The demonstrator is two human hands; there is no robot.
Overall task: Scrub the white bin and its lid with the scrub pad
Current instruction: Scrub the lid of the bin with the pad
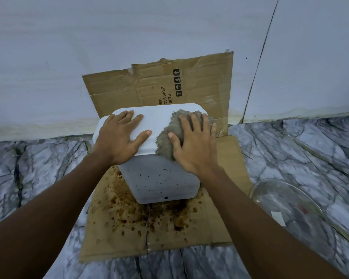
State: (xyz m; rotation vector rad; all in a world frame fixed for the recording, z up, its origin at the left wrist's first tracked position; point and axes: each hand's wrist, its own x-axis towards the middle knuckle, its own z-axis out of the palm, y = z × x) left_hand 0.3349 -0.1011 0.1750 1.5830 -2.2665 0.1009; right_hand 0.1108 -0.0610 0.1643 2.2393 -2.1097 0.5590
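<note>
The white bin [161, 182] stands on a flattened sheet of cardboard [189, 85] laid over a veined marble floor [38, 168], with its lid [157, 119] closed on top and a pale wall [109, 47] rising just behind. The left hand [119, 137] lies palm down on the left half of the lid, its fingers [127, 115] spread apart and flat, gripping nothing, the thumb pointing toward the other hand. The right hand [193, 146] presses flat on the grey scrub pad [177, 127], which sits on the right half of the lid directly under those fingers [195, 121]; they are splayed over the pad rather than curled round it, and the pad's shaggy edge shows beyond the fingertips and beside the thumb, hanging slightly over the lid's near rim. Between the two thumbs a bare strip of lid is visible. Below the hands, the bin's near side wall faces the camera and is dotted with small dark specks. Nearer still, the cardboard carries a broad brown stain [129, 210] of splashes and drops around the bin's base. Beyond the fingertips, the cardboard leans up against the wall and shows printed black text and handling symbols. To the right of the right forearm, a clear glass bowl [290, 208] rests on the floor, well apart from the bin.
</note>
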